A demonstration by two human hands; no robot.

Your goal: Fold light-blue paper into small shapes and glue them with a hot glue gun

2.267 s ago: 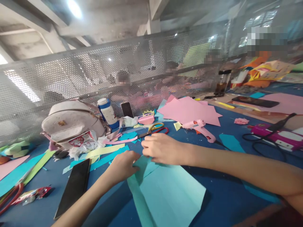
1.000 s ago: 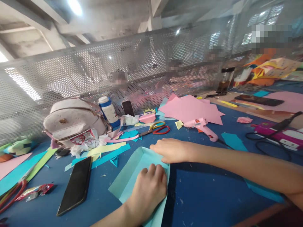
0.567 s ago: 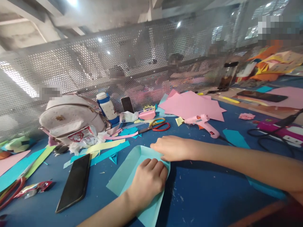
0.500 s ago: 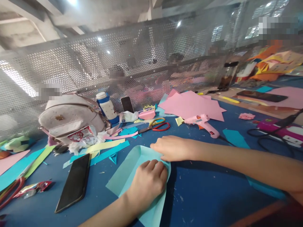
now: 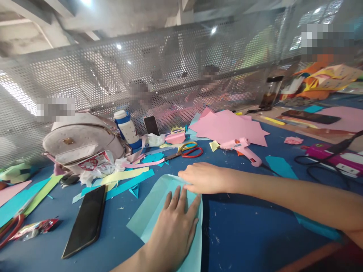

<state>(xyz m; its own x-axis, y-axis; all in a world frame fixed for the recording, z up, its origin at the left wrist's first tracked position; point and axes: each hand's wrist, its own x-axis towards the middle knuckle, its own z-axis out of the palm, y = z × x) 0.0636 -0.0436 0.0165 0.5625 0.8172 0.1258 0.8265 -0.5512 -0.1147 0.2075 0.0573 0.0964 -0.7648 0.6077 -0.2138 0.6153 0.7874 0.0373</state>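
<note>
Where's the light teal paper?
Head view, bottom centre: the light teal paper lies on the blue table under the left hand, the right hand at its far right corner and a black phone to its left.

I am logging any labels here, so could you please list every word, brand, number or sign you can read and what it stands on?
No text can be read.
Red-and-white package by the backpack: print too blurred.
Shiny red wrapper: markings too blurred.
Pink glue gun: label too small.
Yellow bundle at far right: marks too small.
Light blue paper: no writing visible.
</note>
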